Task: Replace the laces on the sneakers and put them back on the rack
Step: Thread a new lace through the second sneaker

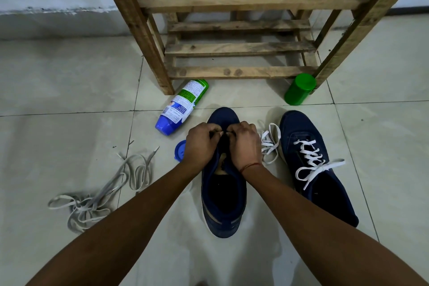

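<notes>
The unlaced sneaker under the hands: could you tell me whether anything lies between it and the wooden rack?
Nothing visible lies straight ahead of the unlaced sneaker; bare floor reaches the wooden rack. A spray bottle lies just left of that path and a green container stands by the rack's right leg.

Two navy sneakers are sitting near: one unlaced sneaker (222, 204) at centre, one laced sneaker (320, 176) right. One wooden rack (232, 2) is standing far. One bottle (183, 104), one green cap (299, 89), one blue lid (179, 150), one white lace (270, 144) and one tangle of grey laces (97, 195) are lying around.
</notes>
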